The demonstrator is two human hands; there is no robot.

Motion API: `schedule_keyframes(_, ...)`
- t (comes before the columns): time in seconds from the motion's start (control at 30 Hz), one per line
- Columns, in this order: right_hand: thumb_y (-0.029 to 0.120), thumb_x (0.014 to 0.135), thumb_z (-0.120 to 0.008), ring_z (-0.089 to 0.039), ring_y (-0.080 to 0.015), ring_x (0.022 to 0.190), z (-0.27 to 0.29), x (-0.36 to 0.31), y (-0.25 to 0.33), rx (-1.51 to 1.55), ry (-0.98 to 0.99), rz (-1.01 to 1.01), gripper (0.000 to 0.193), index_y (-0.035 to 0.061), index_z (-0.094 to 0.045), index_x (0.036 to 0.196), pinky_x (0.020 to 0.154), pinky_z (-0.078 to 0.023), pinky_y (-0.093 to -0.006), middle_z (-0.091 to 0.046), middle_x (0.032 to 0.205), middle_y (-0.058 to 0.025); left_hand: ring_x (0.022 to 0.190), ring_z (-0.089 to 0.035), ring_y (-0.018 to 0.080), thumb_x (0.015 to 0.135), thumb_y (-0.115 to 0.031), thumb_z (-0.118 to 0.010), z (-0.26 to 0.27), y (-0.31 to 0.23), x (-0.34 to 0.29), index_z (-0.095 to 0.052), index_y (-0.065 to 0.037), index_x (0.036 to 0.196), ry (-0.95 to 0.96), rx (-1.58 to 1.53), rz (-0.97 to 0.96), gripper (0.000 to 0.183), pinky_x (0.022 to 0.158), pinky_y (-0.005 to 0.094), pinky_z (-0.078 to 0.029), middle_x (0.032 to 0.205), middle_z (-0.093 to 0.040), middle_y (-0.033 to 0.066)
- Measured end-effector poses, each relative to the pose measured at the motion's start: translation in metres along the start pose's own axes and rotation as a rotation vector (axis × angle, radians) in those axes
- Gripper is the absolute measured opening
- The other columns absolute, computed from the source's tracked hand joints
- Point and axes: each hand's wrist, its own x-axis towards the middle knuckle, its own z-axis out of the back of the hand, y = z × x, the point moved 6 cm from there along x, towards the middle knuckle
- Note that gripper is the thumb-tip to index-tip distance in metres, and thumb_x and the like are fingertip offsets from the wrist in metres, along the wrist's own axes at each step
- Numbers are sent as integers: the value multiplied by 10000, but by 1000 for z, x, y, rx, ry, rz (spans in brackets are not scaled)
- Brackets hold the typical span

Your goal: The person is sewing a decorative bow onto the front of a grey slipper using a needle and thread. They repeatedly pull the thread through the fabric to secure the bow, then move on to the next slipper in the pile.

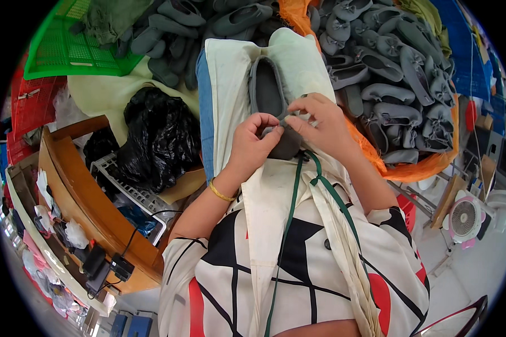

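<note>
A dark grey slip-on shoe (269, 92) lies on the white cloth (227, 73) over my lap, its opening facing up and its toe toward my body. My left hand (254, 140) is at the left of the shoe's toe end, thumb and forefinger pinched together. Opposite it, my right hand (325, 124) bends over the same spot with thumb and forefinger close together and the other fingers curled. Whatever sits between the fingertips is too small to make out. Both hands partly cover the front of the shoe.
At the right, an orange sack (402, 171) holds many grey bow-trimmed shoes (396, 112). More grey shoes (174, 33) are heaped beyond my lap, by a green basket (76, 50). A black plastic bag (157, 135) and wooden desk (87, 208) stand left; a fan (465, 218) is at right.
</note>
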Motion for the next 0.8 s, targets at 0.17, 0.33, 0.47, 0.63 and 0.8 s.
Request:
schedule_keyframes(0.17, 157, 766, -734, -588, -268, 736, -16, -4, 19, -307, 2, 426, 122, 83, -655, 822, 651, -490, -348, -592, 759, -56, 804, -594, 95, 872, -97, -712, -4, 2, -2, -664, 13, 1002, 15, 155, -119, 177, 717, 246, -486, 905, -669, 37)
schedule_keyframes(0.33, 137, 852, -665, -595, -239, 685, 2, -5, 55, -21, -123, 470, 136, 87, -568, 771, 592, -475, -317, -586, 750, -46, 781, -602, 130, 853, -108, -730, -2, 2, -5, -680, 7, 976, 24, 288, -189, 176, 710, 273, -493, 886, -674, 72)
schedule_keyframes(0.47, 201, 1015, -536, -579, -151, 538, 0, -10, 4, 1052, 172, -508, 156, 96, -553, 901, 473, -460, -261, -623, 776, -29, 752, -606, 168, 858, -104, -731, -4, -6, -9, -682, -7, 982, 38, 390, -262, 165, 700, 280, -491, 864, -664, 81)
schedule_keyframes(0.63, 207, 1026, -526, -367, -78, 450, 97, -14, -24, 1138, -246, -301, 138, 84, -531, 964, 382, -276, -241, -369, 563, 45, 731, -612, 220, 855, -77, -728, -11, -26, -22, -681, -27, 967, 97, 636, -463, 131, 657, 299, -492, 847, -649, 94)
schedule_keyframes(0.8, 34, 987, -549, -339, -87, 559, 238, -39, -66, 1388, -626, -64, 145, 43, -477, 862, 959, -529, -409, -313, 656, 52, 733, -621, 231, 846, -54, -726, -15, -31, -25, -676, -34, 949, 102, 640, -541, 116, 635, 313, -494, 851, -648, 100)
